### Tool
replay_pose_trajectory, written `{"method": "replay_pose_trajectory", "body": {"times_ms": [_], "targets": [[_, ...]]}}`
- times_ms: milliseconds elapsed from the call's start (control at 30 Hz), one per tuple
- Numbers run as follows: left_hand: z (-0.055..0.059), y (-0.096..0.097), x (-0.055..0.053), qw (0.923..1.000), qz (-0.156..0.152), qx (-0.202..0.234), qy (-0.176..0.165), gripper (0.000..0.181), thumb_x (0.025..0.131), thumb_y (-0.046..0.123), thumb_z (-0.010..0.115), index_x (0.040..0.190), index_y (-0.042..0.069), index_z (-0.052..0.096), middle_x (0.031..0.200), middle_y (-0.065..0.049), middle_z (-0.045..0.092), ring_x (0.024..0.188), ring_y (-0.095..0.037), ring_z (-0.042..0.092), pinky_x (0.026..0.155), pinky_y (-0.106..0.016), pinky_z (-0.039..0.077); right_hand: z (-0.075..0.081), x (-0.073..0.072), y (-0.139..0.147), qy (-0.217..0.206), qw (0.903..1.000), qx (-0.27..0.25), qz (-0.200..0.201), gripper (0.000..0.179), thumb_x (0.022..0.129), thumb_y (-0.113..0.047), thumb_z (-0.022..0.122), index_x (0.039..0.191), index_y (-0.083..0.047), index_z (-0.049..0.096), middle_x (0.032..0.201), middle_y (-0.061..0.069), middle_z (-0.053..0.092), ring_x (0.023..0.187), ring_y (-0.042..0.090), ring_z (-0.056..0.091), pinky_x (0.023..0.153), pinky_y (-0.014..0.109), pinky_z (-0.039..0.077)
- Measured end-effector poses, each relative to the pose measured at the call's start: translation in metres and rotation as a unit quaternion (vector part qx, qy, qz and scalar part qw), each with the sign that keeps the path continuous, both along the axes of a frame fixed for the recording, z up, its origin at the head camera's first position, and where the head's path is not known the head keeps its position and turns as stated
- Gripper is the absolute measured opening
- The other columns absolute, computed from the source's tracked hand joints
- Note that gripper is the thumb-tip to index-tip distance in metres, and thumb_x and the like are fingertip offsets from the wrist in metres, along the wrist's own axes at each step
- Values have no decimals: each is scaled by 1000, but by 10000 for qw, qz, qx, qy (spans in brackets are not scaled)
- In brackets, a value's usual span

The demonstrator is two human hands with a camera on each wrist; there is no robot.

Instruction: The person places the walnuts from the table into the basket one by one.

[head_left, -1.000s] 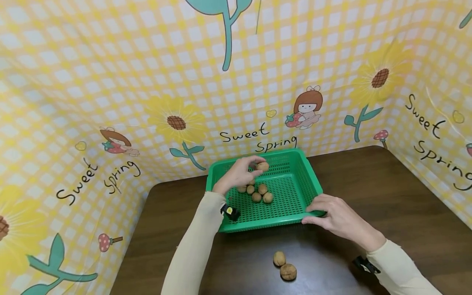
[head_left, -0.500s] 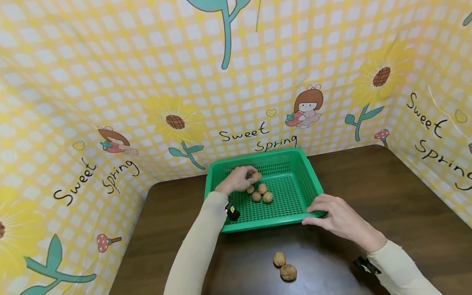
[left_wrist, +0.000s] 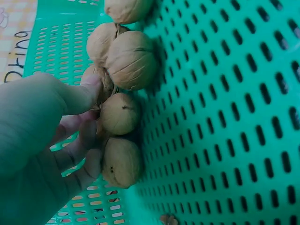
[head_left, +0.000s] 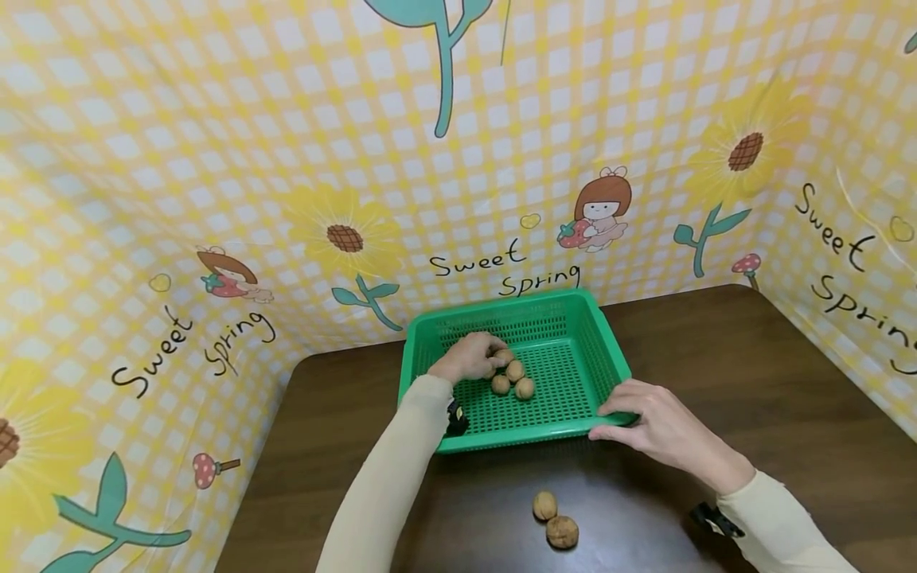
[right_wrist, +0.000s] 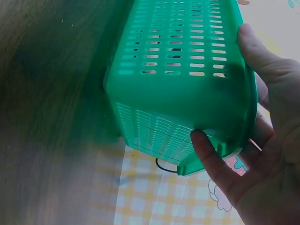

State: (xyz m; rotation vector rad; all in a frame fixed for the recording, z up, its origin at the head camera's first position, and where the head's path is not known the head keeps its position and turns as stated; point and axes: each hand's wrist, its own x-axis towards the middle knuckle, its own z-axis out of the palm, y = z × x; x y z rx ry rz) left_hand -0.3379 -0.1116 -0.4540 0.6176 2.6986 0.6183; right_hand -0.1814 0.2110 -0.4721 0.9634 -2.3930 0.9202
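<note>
Inside the green plastic basket (head_left: 548,434), my left hand (head_left: 469,356) is down among the walnuts (head_left: 525,388). In the left wrist view its thumb lies on a walnut (left_wrist: 97,83), with the fingers curled behind it. Other walnuts (left_wrist: 131,60) touch this one and partly hide it. My right hand (head_left: 655,422) grips the basket's near right corner. The right wrist view has the thumb on one side of the rim (right_wrist: 251,93) and fingers around the corner. Two walnuts (head_left: 562,532) lie on the table in front of the basket.
The basket stands on a dark brown wooden table (head_left: 344,422), close to a yellow checked cloth (head_left: 458,191) that hangs behind and at both sides. A small brown fragment (left_wrist: 168,219) lies on the basket floor. Black wrist cameras sit on both sleeves.
My left hand has lowered with a walnut from above the basket floor down to the other walnuts. The right hand has stayed on the corner, and the basket has not visibly shifted.
</note>
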Motion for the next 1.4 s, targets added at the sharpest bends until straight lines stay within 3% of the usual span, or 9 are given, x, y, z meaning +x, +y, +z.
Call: {"method": "replay_pose_trajectory", "body": {"times_ms": [100,233,400,533,767,933,1133,1267,1400], "targets": [[0,0,-2,9999,39,-36,-111,29,110,24,62,137,16,72,140,-7,68,107,-21,67,90,-37,57,0,-1,-1,31,10000,-21,-3,18,79,-28,95,93,-25,84,92,-20,70,87,-2,65,73,24,59],[5,0,-2,9997,206,22,-116,43,109,28,64,150,14,63,150,-8,64,136,-28,62,108,-48,55,-1,-1,-1,20,10000,-40,-14,18,79,-27,95,93,-24,84,92,-19,71,86,-1,65,73,24,59],[20,0,3,9983,227,537,91,44,110,31,62,152,17,61,151,-6,63,132,-28,63,108,-50,54,-3,2,-1,-137,9999,-18,-69,17,80,-29,94,94,-24,84,93,-18,72,88,0,66,74,26,60],[44,5,15,9970,11,690,347,41,111,33,60,150,21,62,147,-3,65,124,-24,67,103,-47,57,-4,3,-1,-117,9999,-48,-64,17,80,-28,94,94,-25,84,93,-18,72,89,1,67,75,28,61],[95,17,68,9907,-492,940,847,39,109,33,63,148,24,64,145,3,67,114,-15,68,91,-38,59,0,3,1,16,9999,-144,51,17,80,-24,94,93,-25,84,93,-18,73,87,2,67,74,27,60],[108,22,116,9804,-955,1374,1038,36,108,30,67,143,24,68,134,6,70,103,-7,69,84,-33,59,3,2,2,-12,9999,-165,28,17,80,-23,94,93,-24,84,93,-17,72,87,1,67,74,25,60],[87,20,166,9710,-1590,1677,616,33,105,27,71,138,21,71,123,6,73,101,0,66,87,-26,59,3,2,0,-34,9998,-200,50,17,80,-21,94,93,-24,83,93,-16,72,86,1,65,72,25,59],[52,12,195,9708,-1768,1615,163,31,106,30,70,136,22,71,120,8,74,97,7,64,83,-16,56,2,2,-4,-108,9996,-189,189,16,83,-22,92,95,-25,82,94,-16,72,87,2,66,74,26,60],[12,11,208,9729,-1905,1293,210,30,108,30,67,135,20,72,123,7,74,100,6,65,84,-15,56,2,1,-4,-74,9995,-250,198,18,81,-20,93,94,-25,82,94,-16,72,87,3,67,75,29,61]]}}
